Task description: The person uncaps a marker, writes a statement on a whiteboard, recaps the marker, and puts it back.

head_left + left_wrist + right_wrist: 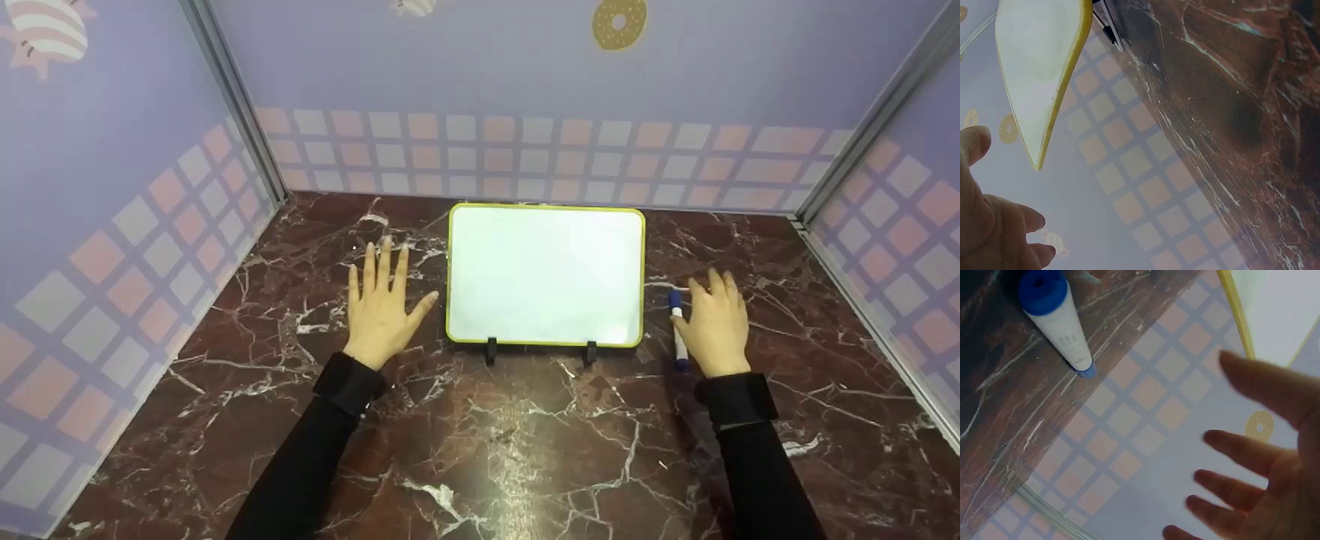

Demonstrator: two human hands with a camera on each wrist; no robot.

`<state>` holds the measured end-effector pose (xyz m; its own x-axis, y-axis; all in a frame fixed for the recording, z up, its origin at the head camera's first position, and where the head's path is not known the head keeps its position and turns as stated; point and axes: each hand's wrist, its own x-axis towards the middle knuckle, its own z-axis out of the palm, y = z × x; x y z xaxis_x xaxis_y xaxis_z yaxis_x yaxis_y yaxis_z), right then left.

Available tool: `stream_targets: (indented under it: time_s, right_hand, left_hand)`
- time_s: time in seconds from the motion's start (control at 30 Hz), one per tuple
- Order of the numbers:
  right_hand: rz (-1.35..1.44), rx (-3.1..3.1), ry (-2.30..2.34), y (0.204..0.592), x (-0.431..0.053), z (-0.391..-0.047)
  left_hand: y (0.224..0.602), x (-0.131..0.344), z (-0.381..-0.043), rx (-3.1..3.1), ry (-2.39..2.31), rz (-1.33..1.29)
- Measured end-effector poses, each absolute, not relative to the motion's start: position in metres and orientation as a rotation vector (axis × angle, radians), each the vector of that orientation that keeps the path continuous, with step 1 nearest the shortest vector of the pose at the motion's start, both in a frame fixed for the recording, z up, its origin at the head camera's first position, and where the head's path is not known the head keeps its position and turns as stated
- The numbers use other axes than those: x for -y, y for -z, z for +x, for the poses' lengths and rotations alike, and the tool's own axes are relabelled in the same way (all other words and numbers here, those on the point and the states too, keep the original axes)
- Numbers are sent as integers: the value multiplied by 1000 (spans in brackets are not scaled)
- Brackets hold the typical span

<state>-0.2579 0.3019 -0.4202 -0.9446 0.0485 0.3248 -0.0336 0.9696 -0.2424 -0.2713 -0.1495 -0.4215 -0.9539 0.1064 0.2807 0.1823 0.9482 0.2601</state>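
Hands well apart: left hand [382, 319] spread, fingers straight and fanned; right hand [718, 334] looser, fingers slightly bent. Black sleeves [300, 457] on both arms. Underneath, dark reddish-brown marbled table [480, 420], white veins all over, bright shiny patch between the sleeves. Out past the hands and off to either side, lilac walls [525, 67] with pink-and-white checks low down, plus a donut print [602, 22] way beyond the right hand.

Head view best for the full whiteboard [546, 276] and both black stand feet [491, 351]. Right wrist view handy for a gap between thumb and marker [680, 346], pretty much overlapping from above. Also some print on the barrel, too blurry to read. Left wrist view mostly board edge, wall and table.

Yellow-framed whiteboard between the hands, just beside the left thumb. Blue-ended marker lying just inside the right hand.
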Motion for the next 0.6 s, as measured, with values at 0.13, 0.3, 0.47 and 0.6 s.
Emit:
stream_targets:
  time_s: [0.13,0.3,0.47,0.6]
  right_hand:
    - [-86,2828,-344,426,-303,-258]
    - [-116,2964,-318,432,-307,-259]
    - [-130,2985,-319,437,-309,-263]
    - [-141,3016,-332,440,-308,-264]
  left_hand:
    - [420,150,-272,2841,404,-212]
    - [419,150,-271,2850,398,-212]
    - [419,151,-271,2848,403,-210]
    - [419,151,-271,2841,401,-210]
